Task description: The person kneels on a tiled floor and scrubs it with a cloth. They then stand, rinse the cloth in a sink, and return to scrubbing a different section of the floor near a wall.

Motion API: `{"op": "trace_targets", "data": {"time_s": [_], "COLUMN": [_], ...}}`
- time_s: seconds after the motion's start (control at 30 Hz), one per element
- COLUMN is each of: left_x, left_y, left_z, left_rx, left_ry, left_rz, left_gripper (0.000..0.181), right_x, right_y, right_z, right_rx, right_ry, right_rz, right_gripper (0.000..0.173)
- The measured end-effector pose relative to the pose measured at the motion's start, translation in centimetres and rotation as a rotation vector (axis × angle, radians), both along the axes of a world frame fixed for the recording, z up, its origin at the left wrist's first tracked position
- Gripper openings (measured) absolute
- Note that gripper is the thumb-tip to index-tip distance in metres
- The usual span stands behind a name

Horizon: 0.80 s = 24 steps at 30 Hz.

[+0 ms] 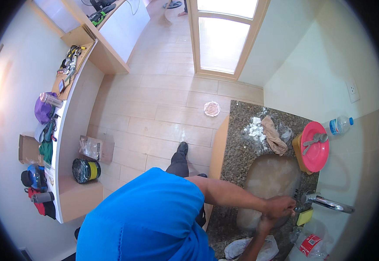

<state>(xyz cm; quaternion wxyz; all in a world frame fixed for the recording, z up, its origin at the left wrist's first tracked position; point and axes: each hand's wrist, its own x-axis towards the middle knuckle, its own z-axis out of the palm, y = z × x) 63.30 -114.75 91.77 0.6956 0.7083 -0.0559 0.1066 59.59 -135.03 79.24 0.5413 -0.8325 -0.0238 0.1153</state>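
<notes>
Both hands are together over the stainless steel sink [271,173], set in a speckled granite counter [241,130]. My left hand [280,207], fingers curled, lies over or against my right hand [266,223], which it partly hides. Whether anything is between them cannot be seen. A chrome faucet [331,203] is just beyond my left hand, with a yellow sponge [304,217] beside its base. Beyond the sink's other end are a beige cloth [273,135] and white powdery lumps [256,129]. Near my right forearm lies a white crumpled cloth [236,248].
A pink plate [313,153] with spoons rests on a yellowish container by the wall, near a plastic bottle [338,126]. A red-labelled bottle [313,244] is at lower right. A bucket [86,170] stands under the shelf behind me; a pink-white round item [212,109] is on the floor.
</notes>
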Motion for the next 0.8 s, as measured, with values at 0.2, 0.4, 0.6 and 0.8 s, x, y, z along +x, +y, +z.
{"op": "trace_targets", "data": {"time_s": [0.2,0.4,0.6,0.8], "left_x": [0.5,3.5,5.4,4.6], "left_y": [-2.2,-3.5,-3.0,-1.5], "left_z": [-1.0,-4.3,-3.2,-0.6], "left_rx": [-0.253,-0.441,-0.931,-0.869], "left_ry": [0.393,0.64,0.942,0.624], "left_rz": [0.147,0.216,0.162,0.102], "left_gripper": [0.03,0.04,0.046,0.036], "right_x": [-0.4,0.0,0.7,2.0], "right_y": [3.2,6.4,3.5,-2.3], "right_z": [4.2,6.6,9.0,8.6], "right_rx": [-0.342,-0.482,-0.621,-1.043], "right_ry": [-0.172,-0.389,-0.245,-0.162], "right_rz": [0.086,0.018,0.053,0.376], "right_gripper": [0.066,0.06,0.053,0.042]}}
